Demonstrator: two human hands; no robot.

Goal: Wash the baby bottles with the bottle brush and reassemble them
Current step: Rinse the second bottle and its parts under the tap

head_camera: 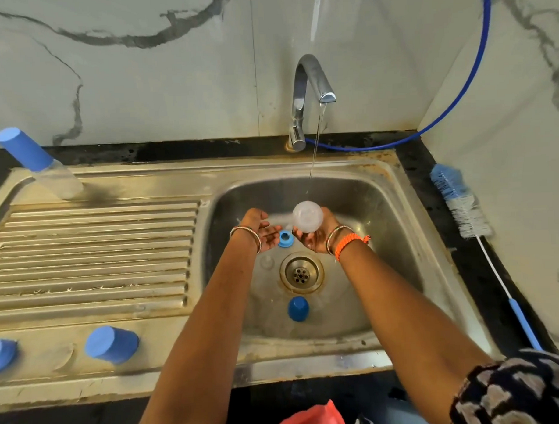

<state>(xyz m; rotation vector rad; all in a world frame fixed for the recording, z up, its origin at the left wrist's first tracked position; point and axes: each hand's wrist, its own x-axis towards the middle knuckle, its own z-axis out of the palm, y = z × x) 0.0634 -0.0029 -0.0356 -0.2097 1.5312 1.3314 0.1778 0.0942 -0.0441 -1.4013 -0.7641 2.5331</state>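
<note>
the fingers [299,235] of the right hand [315,237] are curled up around the lower end of a clear baby bottle [307,216], cupping it from beneath so its rounded end faces up toward me, right under the thin stream of water [317,140] falling from the tap [309,93]. the left hand [261,230] is beside it, palm up, fingers loosely spread and holding nothing; its fingertips reach toward the bottle but i can't tell whether they touch it. just below the gap between the two hands a blue screw ring [285,238] lies in the sink basin [383,240]. a blue cap [298,308] sits nearer me in the basin, on the near side of the drain [302,273], and something small and clear lies left of the drain, too faint to name. out on the draining board [92,250] stands an assembled bottle with a blue cap [39,163] at the far left corner, and another blue cap [111,344] and a blue ring [2,354] rest along the near edge. the bottle brush [461,205] lies on the dark counter right of the sink, well apart from both hands.
</note>
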